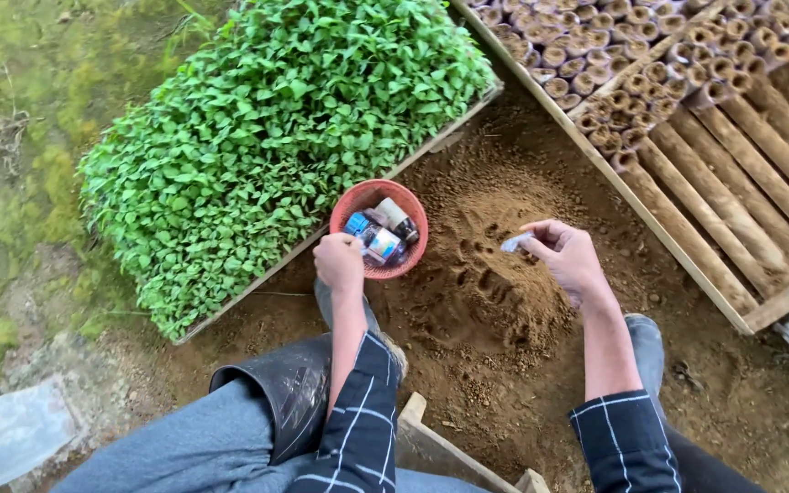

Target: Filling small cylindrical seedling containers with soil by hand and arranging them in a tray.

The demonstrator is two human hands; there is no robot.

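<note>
Crouching over a mound of loose brown soil point(495, 274), the person works with both bare hands out in front. Right hand point(570, 260) hovers above the mound, thumb and forefinger closed on a small pale packet point(516, 242); other fingers curled loosely under. Left hand point(340, 263) rests at the near rim of a small red basket point(413, 215), fingers curled; whether they grip the rim or anything inside, I cannot tell from this angle.

Basket sits on the soil just beside a wooden tray of dense green seedlings point(267, 137). Inside it: several small packets and a capped bottle point(396, 217), jumbled together. Mound shows finger-poked dimples across its top.

Upper right: a slatted wooden frame point(741, 201) holding rows of rolled brown paper pots point(650, 73), filled with soil, packed tight at the far end; near end of the frame bare.

Risks, as I judge them:
- Packet held by a light pinch over loose dirt; a slip would scatter its contents into the mound, and anything small would be hard to find again.
- Basket is light and perched on uneven soil; pressure from the left hand on the rim could tip it toward the seedlings.
- Knees and boots close to the mound; a shift of weight could flatten the dimples.
</note>
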